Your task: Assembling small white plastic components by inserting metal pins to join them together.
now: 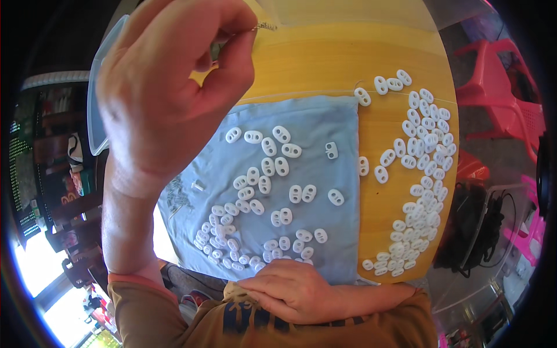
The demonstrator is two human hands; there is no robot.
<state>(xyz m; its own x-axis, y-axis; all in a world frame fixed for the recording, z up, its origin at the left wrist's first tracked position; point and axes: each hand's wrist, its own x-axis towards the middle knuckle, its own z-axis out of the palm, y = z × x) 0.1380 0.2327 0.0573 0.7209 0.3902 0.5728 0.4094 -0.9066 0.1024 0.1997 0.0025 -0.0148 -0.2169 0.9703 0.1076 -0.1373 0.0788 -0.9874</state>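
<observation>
My left hand [174, 75] is raised close to the camera at the upper left, thumb and fingers closed in a pinch. What it pinches is hidden. Just past its fingertips shows a small dark coiled bit, like springs [267, 26]. Low in front of my body, my right hand [290, 290] lies flat with fingers stretched leftward, holding nothing I can see, by the near edge of a blue-grey cloth [325, 243]. Many white oval two-holed cord-lock pieces [268, 146] are spread over the cloth. A squarer white piece [331, 150] lies apart from them.
More white cord-lock pieces [420, 214] lie along the right side of the yellow wooden table [377, 220]. A small white plug [198, 185] and thin metal bits [178, 197] sit on the cloth's left. A translucent bin [97, 87] stands left; a pink-red chair [493, 75] stands right.
</observation>
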